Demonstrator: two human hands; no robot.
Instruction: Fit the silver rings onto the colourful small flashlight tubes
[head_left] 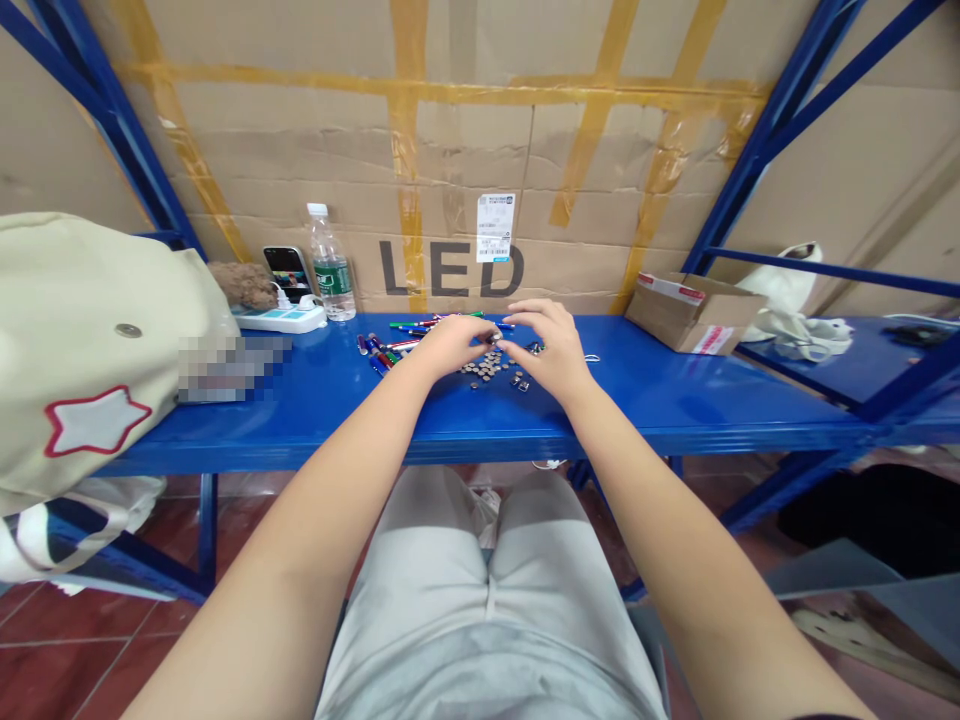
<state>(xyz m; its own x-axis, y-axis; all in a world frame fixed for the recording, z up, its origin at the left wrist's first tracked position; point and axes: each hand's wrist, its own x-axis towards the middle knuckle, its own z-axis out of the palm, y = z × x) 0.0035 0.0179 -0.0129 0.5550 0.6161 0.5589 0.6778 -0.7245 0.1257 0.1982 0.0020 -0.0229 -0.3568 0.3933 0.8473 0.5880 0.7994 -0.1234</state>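
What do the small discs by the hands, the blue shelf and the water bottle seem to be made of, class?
The small discs may be metal, with a dull grey-brown sheen, though they are too small to be sure. The blue shelf looks like painted steel, its smooth coat showing glare. The water bottle looks like thin clear plastic, being see-through.

Head-worn view, facing forward and down
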